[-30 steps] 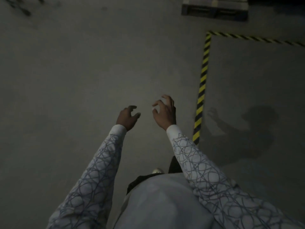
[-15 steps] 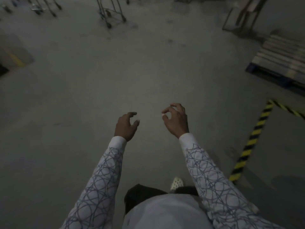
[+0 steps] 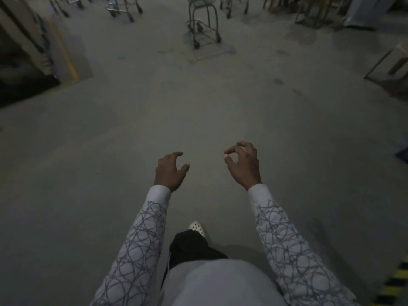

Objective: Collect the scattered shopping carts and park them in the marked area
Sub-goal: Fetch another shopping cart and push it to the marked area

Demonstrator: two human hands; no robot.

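Head view: both hands are raised in front of the body over bare concrete floor (image 3: 110, 195), holding nothing. The left hand (image 3: 170, 171) has its fingers loosely curled and the thumb spread aside. The right hand (image 3: 242, 166) is curled too, with forefinger and thumb tips almost meeting in a ring around nothing.

The nearest cart (image 3: 203, 25) stands well ahead, near the top edge, alone and apart from more carts (image 3: 123, 7) to its left. Only its lower frame and wheels show. A bit of striped tape (image 3: 395, 283) lies at the lower right.

The cart looks like stiff metal tubing on casters. It is probably weighty but easy to roll, and apt to swerve. Best gripped with both hands on the push bar, which is out of frame here.
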